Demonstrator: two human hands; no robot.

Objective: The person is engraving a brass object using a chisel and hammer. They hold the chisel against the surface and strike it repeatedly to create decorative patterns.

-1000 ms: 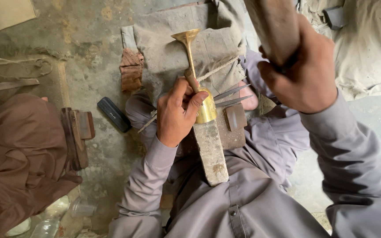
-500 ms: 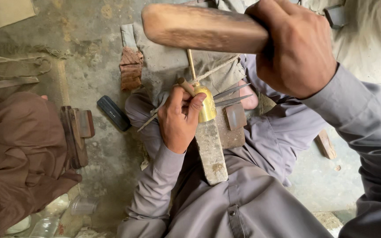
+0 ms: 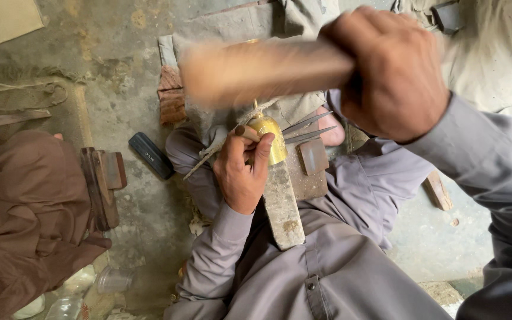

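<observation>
The brass piece (image 3: 269, 139) stands on the end of a long grey block (image 3: 282, 204) that rests on the person's lap. The left hand (image 3: 241, 172) is closed round the brass piece, fingers curled tight against its side, thumb pinning a small rod. Just above it, the right hand (image 3: 395, 74) has its fingers clamped on a wooden mallet (image 3: 256, 71), blurred. Thin metal files (image 3: 309, 130) fan out right of the brass. A dark flat case (image 3: 150, 155) lies on the floor to its left.

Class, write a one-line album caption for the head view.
Right hand swings a blurred wooden mallet above a brass piece that the left hand steadies on a worn block.
</observation>
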